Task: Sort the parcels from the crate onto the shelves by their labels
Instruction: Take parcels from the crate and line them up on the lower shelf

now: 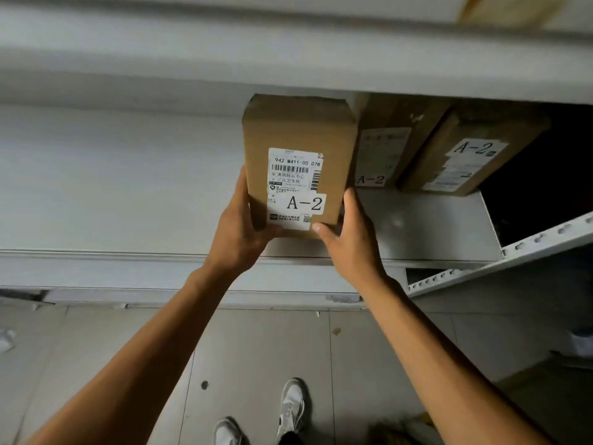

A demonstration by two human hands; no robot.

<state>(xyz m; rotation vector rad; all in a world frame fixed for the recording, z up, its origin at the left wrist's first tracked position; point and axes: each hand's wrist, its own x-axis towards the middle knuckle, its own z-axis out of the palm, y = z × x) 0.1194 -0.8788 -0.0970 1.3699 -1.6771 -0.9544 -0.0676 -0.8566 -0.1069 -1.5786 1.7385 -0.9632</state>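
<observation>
Head view. Nearest us: both forearms reach forward and up over the floor (263, 348), with our shoes (290, 409) below them. The left hand (239, 224) wraps the lower left edge of a box (298, 130); the right hand (348, 234) clasps the lower right corner, thumb on the front face. Both hands are closed on this one box, which sits between them, upright with its label toward us. The label (305, 203) reads A-2.

The box's far end is over the shelf (426, 226); its near end is at about the shelf's front edge, carried by the hands. We cannot tell whether the base touches the shelf surface.

Progress: two parcels are already on this shelf. The second box (388, 146) stands just beside the held one on its right and is marked A-2. The third box (475, 152), further right and leaning, is also marked A-2. So the label matches this shelf's stock.

Left to do, as we judge it: seat the box and let go. The crate is out of view, so we cannot count the remaining parcels.
</observation>
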